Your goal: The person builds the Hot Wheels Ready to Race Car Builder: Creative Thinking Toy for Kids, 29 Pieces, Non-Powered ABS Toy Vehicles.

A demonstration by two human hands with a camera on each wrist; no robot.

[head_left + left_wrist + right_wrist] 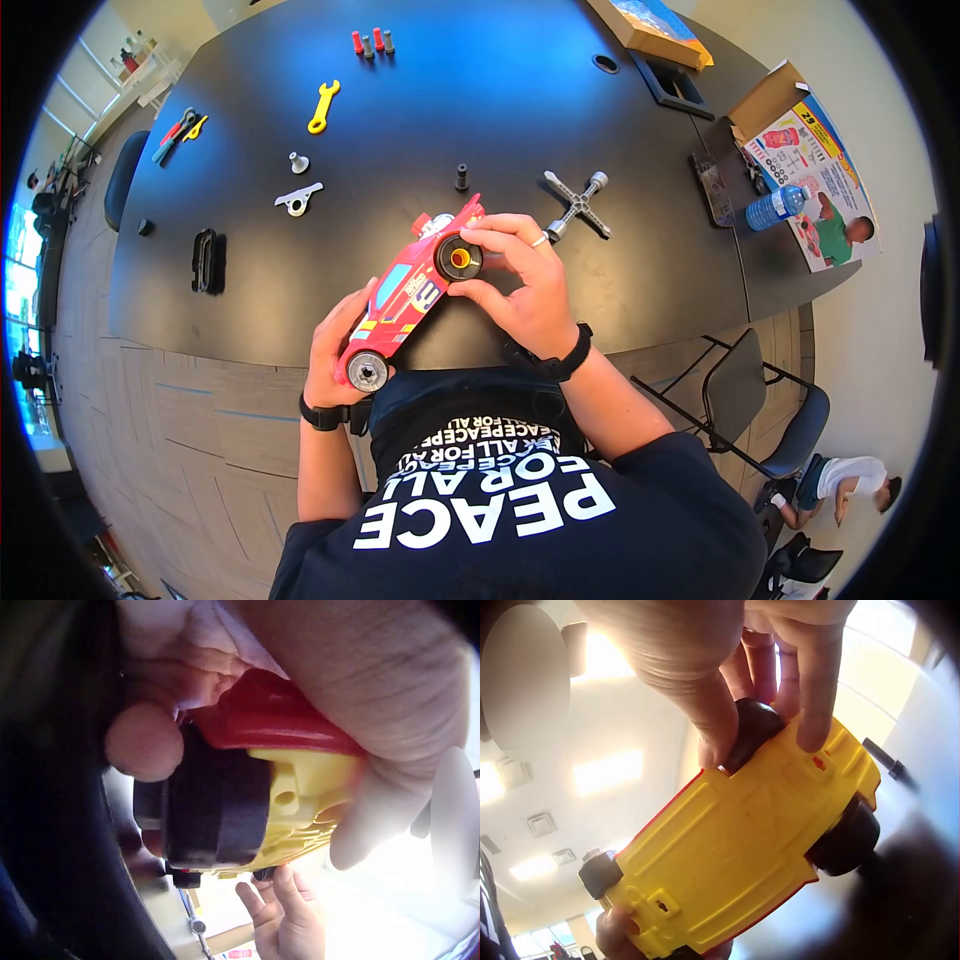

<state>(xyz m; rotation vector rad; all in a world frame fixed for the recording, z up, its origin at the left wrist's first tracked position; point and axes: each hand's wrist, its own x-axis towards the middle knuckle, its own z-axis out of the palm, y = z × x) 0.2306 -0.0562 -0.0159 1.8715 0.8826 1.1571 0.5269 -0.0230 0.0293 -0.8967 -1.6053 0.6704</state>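
A red toy race car [405, 292] is held tilted over the near table edge, its side facing up toward the head camera. My left hand [331, 345] grips the front end, beside a front wheel [367, 371] with a grey hub. At the rear, my right hand [527, 283] pinches a black wheel [459, 258] between thumb and fingers; yellow and red show in its centre. The right wrist view shows the car's yellow underside [712, 832] and the other black rear wheel [847, 838]. A black bolt-like piece [461, 177] stands on the table just beyond the car.
A grey cross-shaped lug wrench [579, 206] lies right of the car. Farther off are a yellow wrench [323, 107], a white-grey part [298, 199] and several red and grey pegs [367, 46]. A black part [204, 262] lies left; a water bottle [778, 207] and printed box [800, 150] are right.
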